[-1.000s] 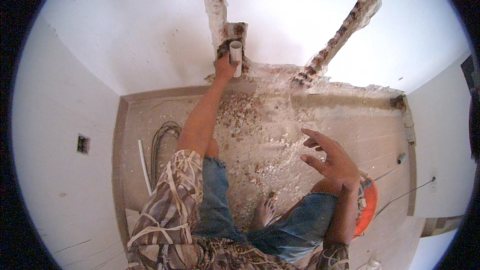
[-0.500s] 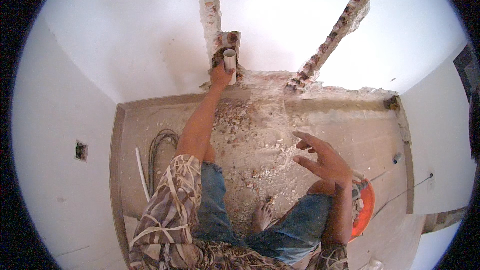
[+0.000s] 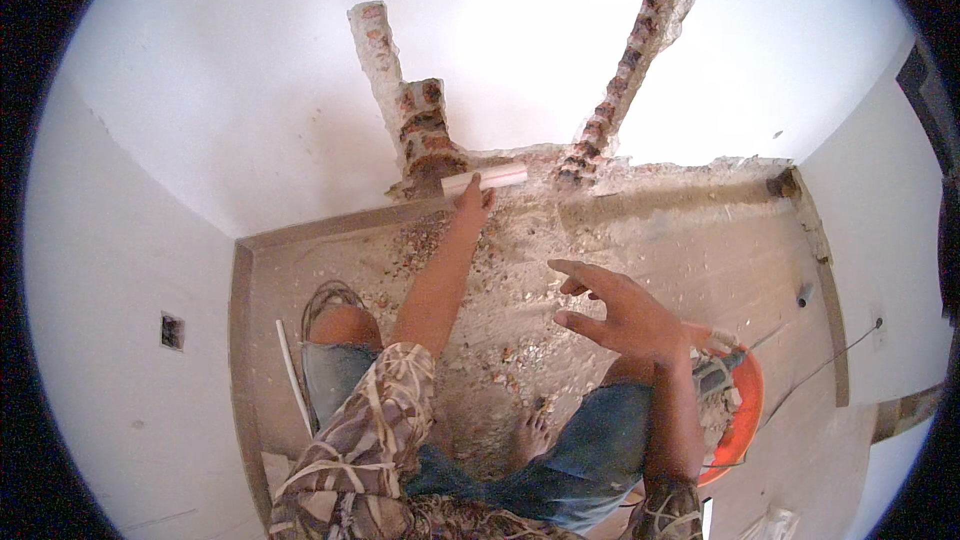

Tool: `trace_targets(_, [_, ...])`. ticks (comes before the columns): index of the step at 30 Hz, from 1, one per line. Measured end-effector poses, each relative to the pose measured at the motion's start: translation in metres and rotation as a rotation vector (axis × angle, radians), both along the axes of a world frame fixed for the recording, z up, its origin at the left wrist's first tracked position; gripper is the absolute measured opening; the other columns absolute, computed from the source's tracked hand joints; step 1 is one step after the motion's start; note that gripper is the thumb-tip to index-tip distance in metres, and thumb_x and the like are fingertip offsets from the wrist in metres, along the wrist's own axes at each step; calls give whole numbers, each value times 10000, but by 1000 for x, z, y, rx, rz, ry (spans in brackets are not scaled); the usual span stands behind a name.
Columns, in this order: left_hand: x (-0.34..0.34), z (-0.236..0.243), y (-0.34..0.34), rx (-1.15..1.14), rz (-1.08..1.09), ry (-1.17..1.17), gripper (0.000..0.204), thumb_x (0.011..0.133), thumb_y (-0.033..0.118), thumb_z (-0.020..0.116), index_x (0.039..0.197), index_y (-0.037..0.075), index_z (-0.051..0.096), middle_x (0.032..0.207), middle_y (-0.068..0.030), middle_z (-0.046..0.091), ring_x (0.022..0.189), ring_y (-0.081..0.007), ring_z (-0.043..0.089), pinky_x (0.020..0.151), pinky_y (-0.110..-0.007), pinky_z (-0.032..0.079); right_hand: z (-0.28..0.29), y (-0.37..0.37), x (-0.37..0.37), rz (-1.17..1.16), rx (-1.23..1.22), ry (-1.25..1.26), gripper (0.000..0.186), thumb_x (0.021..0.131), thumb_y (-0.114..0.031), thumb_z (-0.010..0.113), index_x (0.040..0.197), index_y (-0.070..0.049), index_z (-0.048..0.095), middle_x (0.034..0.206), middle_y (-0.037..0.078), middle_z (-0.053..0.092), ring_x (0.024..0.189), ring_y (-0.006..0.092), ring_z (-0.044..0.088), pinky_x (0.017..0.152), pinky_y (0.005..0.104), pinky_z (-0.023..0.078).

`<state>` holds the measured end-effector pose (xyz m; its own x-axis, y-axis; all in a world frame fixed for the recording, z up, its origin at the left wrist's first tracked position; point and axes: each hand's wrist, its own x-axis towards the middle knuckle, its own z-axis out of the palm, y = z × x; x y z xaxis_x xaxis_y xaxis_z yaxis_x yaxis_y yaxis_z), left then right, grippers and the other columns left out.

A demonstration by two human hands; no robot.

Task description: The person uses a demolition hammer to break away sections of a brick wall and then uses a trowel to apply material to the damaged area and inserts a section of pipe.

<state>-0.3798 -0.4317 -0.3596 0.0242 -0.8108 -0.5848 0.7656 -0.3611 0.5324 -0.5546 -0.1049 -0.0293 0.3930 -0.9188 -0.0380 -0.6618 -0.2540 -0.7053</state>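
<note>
My left hand (image 3: 473, 198) is closed round a short white plastic pipe (image 3: 506, 175). The pipe lies nearly level in my grip, at the foot of the wall, beside the lower end of a chiselled groove (image 3: 420, 125) with bare brick in it. Over the floor at the right, my right hand (image 3: 625, 315) hangs in the air with its fingers apart and nothing in it. Broken rubble (image 3: 510, 360) is strewn between my legs and up to the wall.
An orange bucket (image 3: 748, 410) with debris and a tool in it stands by my right knee. A slanting groove (image 3: 625, 75) cuts the wall. A coiled cable (image 3: 335, 292) and a thin white pipe (image 3: 292, 370) lie left; a grey pipe piece (image 3: 805, 295) lies right.
My left hand has drawn the pipe down and right, away from the groove, turning it from upright to nearly level. My right hand stays open. My left knee has shifted outward.
</note>
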Motion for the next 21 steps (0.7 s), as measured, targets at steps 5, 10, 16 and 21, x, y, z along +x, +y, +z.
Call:
trace_targets(5, [-34, -13, -12, 67, 109, -31, 751, 773, 285, 845, 1272, 21, 350, 1091, -160, 592, 768, -268, 629, 523, -311, 575, 4, 1, 4, -42, 69, 60, 646, 867, -289, 727, 1435, -145, 454, 1192, 145, 629, 1081, 286, 617, 952, 407, 485])
trace_targets(10, [-45, -3, -16, 0, 318, -181, 591, 748, 271, 869, 1150, -1, 530, 976, -119, 627, 670, -208, 595, 500, -287, 536, 0, 0, 5, -65, 143, 70, 670, 843, -258, 751, 1431, -137, 455, 1203, 144, 627, 1101, 285, 613, 976, 409, 476])
trace_targets(16, [-74, 2, 1, -121, 310, -178, 459, 779, 292, 847, 1055, 4, 620, 783, -53, 625, 563, -142, 559, 478, -283, 466, 4, -1, -1, -111, 168, 77, 650, 828, -145, 751, 1415, -112, 475, 1173, 131, 643, 1080, 272, 613, 943, 394, 488])
trace_targets(21, [-92, -14, -1, -59, 363, -163, 516, 786, 366, 826, 1072, -11, 620, 907, -101, 656, 752, -208, 611, 609, -331, 513, -8, -6, -14, -143, 154, 123, 638, 859, -271, 736, 1427, -163, 466, 1178, 133, 642, 1104, 276, 615, 954, 403, 488])
